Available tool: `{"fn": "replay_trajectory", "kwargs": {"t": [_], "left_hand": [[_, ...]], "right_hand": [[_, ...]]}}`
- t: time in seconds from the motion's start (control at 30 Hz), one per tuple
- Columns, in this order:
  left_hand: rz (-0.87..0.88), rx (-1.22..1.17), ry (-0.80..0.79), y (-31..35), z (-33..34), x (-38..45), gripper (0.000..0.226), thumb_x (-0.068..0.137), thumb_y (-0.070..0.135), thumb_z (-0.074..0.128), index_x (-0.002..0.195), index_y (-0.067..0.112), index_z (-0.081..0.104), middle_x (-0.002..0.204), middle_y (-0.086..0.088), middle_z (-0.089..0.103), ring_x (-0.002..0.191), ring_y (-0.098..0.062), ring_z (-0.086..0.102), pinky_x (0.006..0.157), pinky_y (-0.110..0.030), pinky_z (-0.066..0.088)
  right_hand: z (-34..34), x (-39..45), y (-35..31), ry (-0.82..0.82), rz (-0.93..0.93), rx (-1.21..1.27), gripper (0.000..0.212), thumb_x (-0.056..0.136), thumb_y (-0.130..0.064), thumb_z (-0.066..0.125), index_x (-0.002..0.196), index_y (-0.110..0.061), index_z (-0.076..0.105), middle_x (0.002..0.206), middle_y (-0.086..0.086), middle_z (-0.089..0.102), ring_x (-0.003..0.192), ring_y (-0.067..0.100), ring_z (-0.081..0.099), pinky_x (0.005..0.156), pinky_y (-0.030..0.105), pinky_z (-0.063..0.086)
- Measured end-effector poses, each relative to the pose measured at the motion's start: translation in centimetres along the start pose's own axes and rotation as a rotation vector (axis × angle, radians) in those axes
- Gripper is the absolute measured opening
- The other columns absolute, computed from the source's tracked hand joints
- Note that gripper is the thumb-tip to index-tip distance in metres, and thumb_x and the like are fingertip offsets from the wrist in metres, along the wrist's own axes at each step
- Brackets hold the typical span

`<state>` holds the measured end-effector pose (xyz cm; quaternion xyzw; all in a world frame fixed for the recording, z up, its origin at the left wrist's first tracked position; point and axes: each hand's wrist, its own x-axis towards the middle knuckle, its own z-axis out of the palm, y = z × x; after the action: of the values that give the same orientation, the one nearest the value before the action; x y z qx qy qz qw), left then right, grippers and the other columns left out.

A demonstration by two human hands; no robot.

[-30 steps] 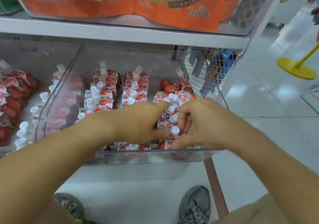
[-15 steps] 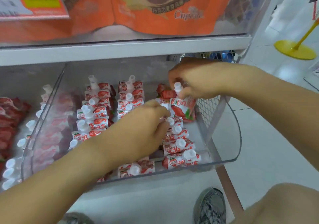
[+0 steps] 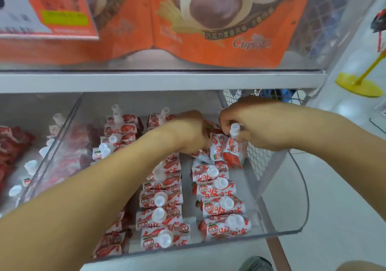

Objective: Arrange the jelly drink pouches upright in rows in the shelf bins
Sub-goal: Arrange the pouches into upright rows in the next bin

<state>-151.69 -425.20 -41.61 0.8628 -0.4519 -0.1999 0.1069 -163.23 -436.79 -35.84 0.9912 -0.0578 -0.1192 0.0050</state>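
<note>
**shelfwatcher:** ok so where's the pouch the right hand has?

**binnerd:** The right hand (image 3: 248, 124) is at the back of the right-most row in the clear plastic bin (image 3: 300, 206), fingers curled in and pinching a strawberry jelly drink pouch (image 3: 231, 151) up by its white cap (image 3: 234, 129). The pouch stands roughly upright, just beside the wire mesh side panel (image 3: 259, 162), with another pouch leaning against its left side.

**shelfwatcher:** and the left one?

**binnerd:** The left hand (image 3: 186, 132) is reaching in right next to it, knuckles up, fingers curled down into the pouches at the back of that row. Can't tell exactly what it's gripping, since the fingertips are hidden behind the hand itself.

**shelfwatcher:** rest of the bin?

**binnerd:** The right row (image 3: 219, 203) runs toward the front wall, caps up. The middle row (image 3: 161, 203) is the same, and the left row (image 3: 119, 132) is partly behind the left forearm. A neighbouring bin (image 3: 25, 145) on the left holds more red pouches. Orange cupcake bags (image 3: 208, 30) sit on the shelf above, and there's a yellow stand base (image 3: 359, 84) on the floor to the right.
</note>
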Motion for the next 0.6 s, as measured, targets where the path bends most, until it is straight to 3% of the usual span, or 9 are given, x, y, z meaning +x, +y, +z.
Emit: {"fn": "replay_trajectory", "kwargs": {"t": [0.07, 0.2, 0.33, 0.43, 0.53, 0.6], "left_hand": [[0.05, -0.01, 0.083, 0.1, -1.4, -0.2, 0.024, 0.093, 0.031, 0.059, 0.089, 0.008, 0.066, 0.083, -0.008, 0.066, 0.078, -0.027, 0.062, 0.063, -0.03, 0.048], [0.179, -0.049, 0.216, 0.1, -2.8, -1.6, 0.021, 0.094, 0.027, 0.059, 0.098, 0.007, 0.066, 0.095, -0.011, 0.068, 0.086, -0.026, 0.061, 0.078, -0.038, 0.051], [0.24, -0.198, 0.373, -1.0, -2.1, -2.4, 0.006, 0.09, 0.025, 0.064, 0.095, 0.022, 0.065, 0.081, 0.005, 0.064, 0.07, -0.01, 0.059, 0.066, -0.024, 0.044], [0.321, -0.291, 0.476, -1.3, -1.8, -2.9, 0.008, 0.091, 0.02, 0.062, 0.094, 0.024, 0.068, 0.081, 0.01, 0.064, 0.074, -0.007, 0.06, 0.069, -0.017, 0.043], [0.34, -0.417, 0.54, -1.1, -2.1, -4.2, 0.01, 0.093, 0.02, 0.061, 0.098, 0.02, 0.07, 0.083, 0.018, 0.064, 0.079, 0.008, 0.061, 0.068, -0.002, 0.039], [0.309, -0.512, 0.567, -1.0, -2.3, -5.4, 0.014, 0.094, 0.024, 0.061, 0.104, 0.019, 0.069, 0.088, 0.019, 0.066, 0.08, 0.016, 0.059, 0.07, 0.001, 0.038]], "right_hand": [[-0.5, 0.0, -0.3, 0.079, 0.011, 0.029, 0.015, 0.089, -0.021, 0.064, 0.092, -0.033, 0.056, 0.092, -0.007, 0.057, 0.088, 0.02, 0.054, 0.076, 0.035, 0.047], [-0.5, -0.1, -0.8, 0.261, 0.065, 0.066, 0.022, 0.09, -0.034, 0.066, 0.11, -0.029, 0.06, 0.105, -0.004, 0.06, 0.096, 0.019, 0.053, 0.078, 0.03, 0.041], [0.1, -0.4, -0.9, 0.334, 0.087, 0.2, 0.024, 0.089, -0.035, 0.069, 0.111, -0.032, 0.062, 0.109, -0.006, 0.067, 0.102, 0.019, 0.06, 0.083, 0.03, 0.047], [1.1, -0.6, -0.6, 0.448, 0.143, 0.245, 0.035, 0.087, -0.038, 0.07, 0.118, -0.025, 0.061, 0.115, -0.002, 0.067, 0.106, 0.021, 0.06, 0.083, 0.025, 0.043], [1.9, -1.1, -0.5, 0.518, 0.165, 0.572, 0.04, 0.082, -0.047, 0.072, 0.112, -0.02, 0.068, 0.107, -0.003, 0.072, 0.103, 0.018, 0.066, 0.094, 0.038, 0.052], [2.1, -1.7, -1.0, 0.556, 0.044, 0.826, 0.032, 0.085, -0.035, 0.075, 0.112, -0.02, 0.068, 0.109, -0.007, 0.072, 0.105, 0.01, 0.067, 0.096, 0.04, 0.053]]}}
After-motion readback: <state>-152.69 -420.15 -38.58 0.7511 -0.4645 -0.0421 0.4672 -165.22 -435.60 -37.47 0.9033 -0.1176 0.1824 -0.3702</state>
